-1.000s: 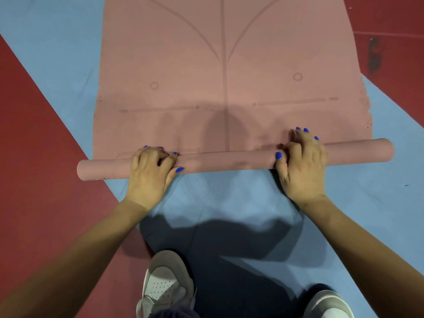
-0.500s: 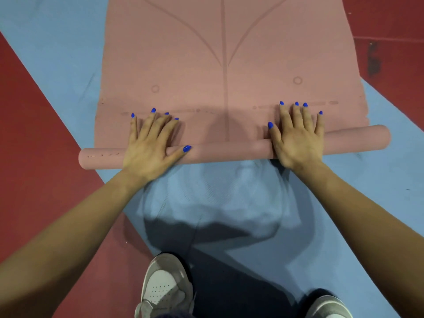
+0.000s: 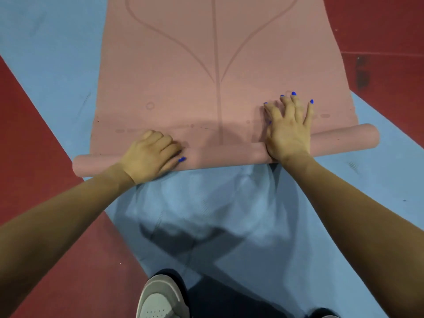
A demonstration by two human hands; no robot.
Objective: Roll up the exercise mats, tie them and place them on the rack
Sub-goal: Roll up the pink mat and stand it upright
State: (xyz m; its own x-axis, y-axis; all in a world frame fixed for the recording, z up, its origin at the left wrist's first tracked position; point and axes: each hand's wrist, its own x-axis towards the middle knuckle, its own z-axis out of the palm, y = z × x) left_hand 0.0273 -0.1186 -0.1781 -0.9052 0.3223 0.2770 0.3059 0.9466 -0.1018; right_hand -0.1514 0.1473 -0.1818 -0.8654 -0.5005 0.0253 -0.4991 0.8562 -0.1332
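While the left hand (image 3: 150, 157) curls over the thin roll (image 3: 224, 152) and the right hand (image 3: 288, 129) lies flat on it with fingers spread, the pink mat (image 3: 218, 65) stretches away across the blue floor (image 3: 206, 203). It looks soft, bendy and light. It is best pushed with a hand near each end, so it rolls straight.

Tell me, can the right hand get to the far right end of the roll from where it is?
Probably yes. The right hand lies flat on the roll, and the stretch out to that end is bare.
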